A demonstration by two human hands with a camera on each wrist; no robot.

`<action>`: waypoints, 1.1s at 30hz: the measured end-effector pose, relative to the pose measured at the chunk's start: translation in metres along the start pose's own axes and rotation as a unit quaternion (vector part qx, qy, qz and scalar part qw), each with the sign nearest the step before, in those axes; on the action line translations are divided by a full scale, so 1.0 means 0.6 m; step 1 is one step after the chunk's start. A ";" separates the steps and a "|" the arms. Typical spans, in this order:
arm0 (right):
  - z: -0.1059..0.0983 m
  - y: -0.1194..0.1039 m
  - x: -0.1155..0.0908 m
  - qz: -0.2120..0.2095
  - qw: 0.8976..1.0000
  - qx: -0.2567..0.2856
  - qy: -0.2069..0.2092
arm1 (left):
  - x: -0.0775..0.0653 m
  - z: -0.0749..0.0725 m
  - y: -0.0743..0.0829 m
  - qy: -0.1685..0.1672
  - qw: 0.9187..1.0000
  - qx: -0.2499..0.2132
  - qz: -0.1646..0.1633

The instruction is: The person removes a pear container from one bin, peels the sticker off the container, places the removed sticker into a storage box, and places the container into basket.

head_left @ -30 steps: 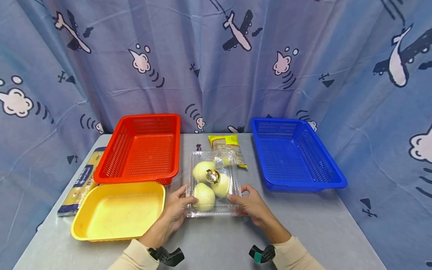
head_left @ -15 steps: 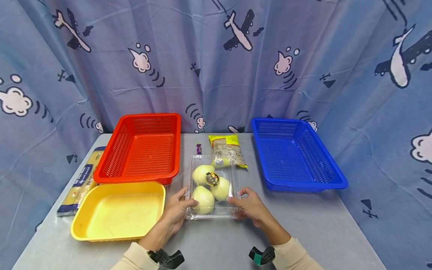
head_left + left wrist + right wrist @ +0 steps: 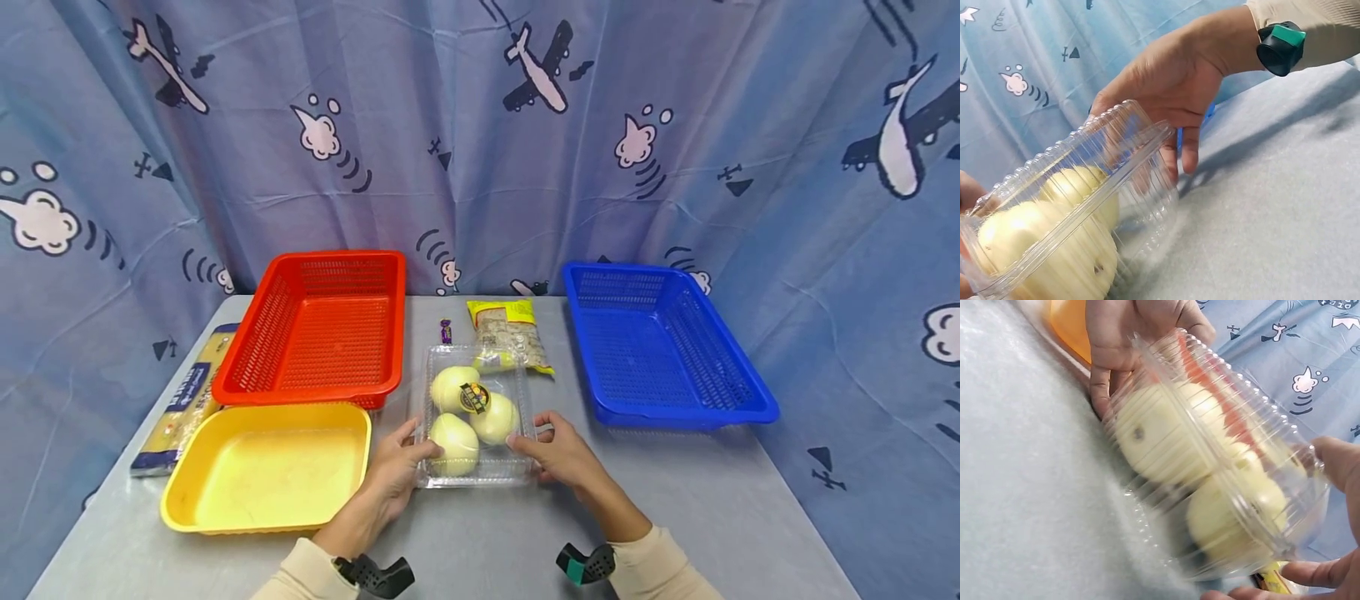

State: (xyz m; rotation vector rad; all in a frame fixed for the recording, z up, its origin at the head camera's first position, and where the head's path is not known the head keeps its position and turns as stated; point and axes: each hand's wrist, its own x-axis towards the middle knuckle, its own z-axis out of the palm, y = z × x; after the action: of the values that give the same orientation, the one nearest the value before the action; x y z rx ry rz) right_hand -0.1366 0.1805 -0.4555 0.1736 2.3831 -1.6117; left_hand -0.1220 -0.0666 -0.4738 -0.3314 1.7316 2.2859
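A clear plastic clamshell box (image 3: pixel 491 462) holds three pale yellow-green round fruits (image 3: pixel 456 443) and has a dark round label on its lid. My left hand (image 3: pixel 395 467) grips its left side with the thumb over the lid's near edge. On the opposite side, my right hand (image 3: pixel 558 454) holds the box the same way. The left wrist view shows the right hand's fingers (image 3: pixel 1190 150) reaching down along the box wall towards the table. In the right wrist view, the box (image 3: pixel 1166 531) looks tilted and close to the tabletop; whether it touches cannot be told.
A red basket (image 3: pixel 397 333) and a yellow tray (image 3: pixel 363 442) stand on the left, beside a long yellow-and-blue packet (image 3: pixel 183 400). Beyond the box lie a small purple-wrapped candy (image 3: pixel 446 332) and a yellow-topped bag (image 3: pixel 513 329). A blue basket (image 3: pixel 757 408) is at the right.
Both hands have brought the box slightly lower and nearer, uncovering the candy and more of the bag behind. Over the last half second the box has hardly moved; the view has shifted slightly.
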 end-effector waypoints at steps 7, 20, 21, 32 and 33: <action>-0.012 -0.016 0.003 -0.042 0.997 -0.058 0.026 | -0.001 0.001 -0.003 0.003 1.000 0.003 0.003; -0.015 -0.063 0.009 -0.168 0.979 -0.090 0.075 | -0.003 0.000 -0.002 0.005 1.000 0.007 0.003; -0.014 -0.067 0.011 -0.179 0.977 -0.089 0.071 | -0.003 -0.001 -0.002 0.005 1.000 0.007 0.002; 0.001 -0.105 0.046 -0.302 0.950 -0.077 0.002 | 0.000 0.001 -0.001 0.008 1.000 0.019 0.001; 0.003 -0.107 0.051 -0.308 0.948 -0.075 -0.004 | 0.000 0.000 -0.001 0.008 1.000 0.019 0.000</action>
State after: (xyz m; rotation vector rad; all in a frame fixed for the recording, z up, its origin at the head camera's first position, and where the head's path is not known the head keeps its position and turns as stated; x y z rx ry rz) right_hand -0.1810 0.1533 -0.4071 -0.6714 2.6993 -1.6273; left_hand -0.1216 -0.0662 -0.4744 -0.3434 1.7797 2.2536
